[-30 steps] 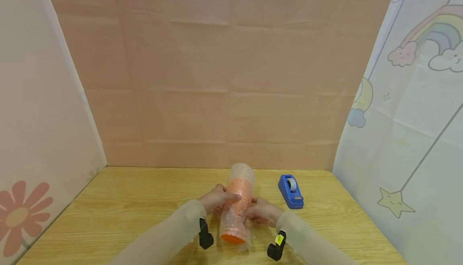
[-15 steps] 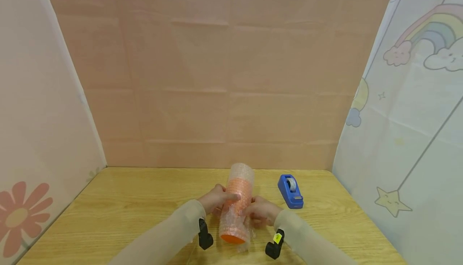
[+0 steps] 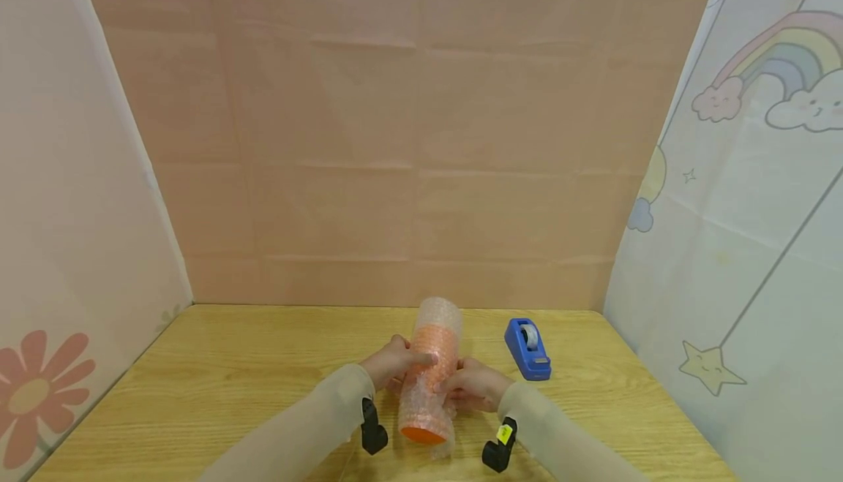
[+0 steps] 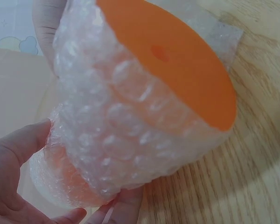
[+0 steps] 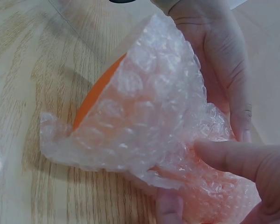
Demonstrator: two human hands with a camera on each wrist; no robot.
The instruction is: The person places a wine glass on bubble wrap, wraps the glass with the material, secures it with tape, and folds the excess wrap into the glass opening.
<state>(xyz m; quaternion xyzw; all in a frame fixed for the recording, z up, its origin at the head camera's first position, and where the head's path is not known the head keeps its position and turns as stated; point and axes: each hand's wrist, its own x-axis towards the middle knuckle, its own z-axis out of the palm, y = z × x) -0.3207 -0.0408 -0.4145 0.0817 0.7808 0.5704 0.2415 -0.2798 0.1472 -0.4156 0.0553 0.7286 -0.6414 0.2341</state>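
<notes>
An orange cylinder wrapped in bubble wrap lies lengthwise on the table in the head view, its flat orange end uncovered and facing the body. My left hand grips its left side, thumb across the top and fingers reaching underneath in the left wrist view. From the right, my right hand pinches the wrap, its thumb pressing from above and a fingertip under the edge. Past the orange end, a loose flap of wrap sticks out.
A blue tape dispenser with a roll of clear tape stands to the right of the cylinder. The wooden table meets a plain beige backdrop behind. Printed sheets hang at both sides.
My right hand's fingers have shifted slightly at the cylinder's right side, and that wrist has moved a little left. The left hand and the cylinder have hardly moved.
</notes>
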